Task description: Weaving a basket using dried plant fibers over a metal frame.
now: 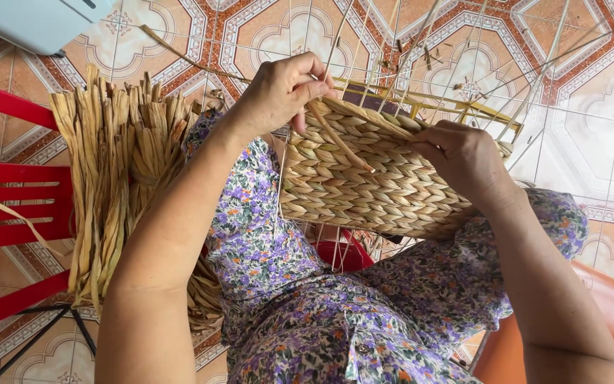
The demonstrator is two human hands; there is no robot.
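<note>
To the left of my left hand (pixel 278 92), a red plastic slatted chair (pixel 8 192) carries a bundle of dry flat straw-coloured reed strips (pixel 119 178), stood roughly upright with their cut ends uppermost. The bundle lies just beside my left forearm.

My left hand is closed in a pinch. Thumb and forefinger grip one twisted reed strand (pixel 339 142) at its upper end. The strand's long axis runs down and to the right from the hand, across the face of the half-woven tan braided-reed basket panel (pixel 371 178), and its lower end meets the weave near the panel's middle. The left hand is the nearer hand to the free strand and the only one holding it.

The basket panel rests across my lap on the purple floral fabric (pixel 286 284), its long axis running from left hand to right hand, slightly lower on the right side. Thin pale upright stakes (pixel 456 78) project beyond its far edge over the patterned orange and white tiled floor (pixel 591 121).

My right hand (pixel 463 156) is curled over the panel's upper right edge, fingers wrapped behind it and hidden, thumb on the front face, steadying the panel.
</note>
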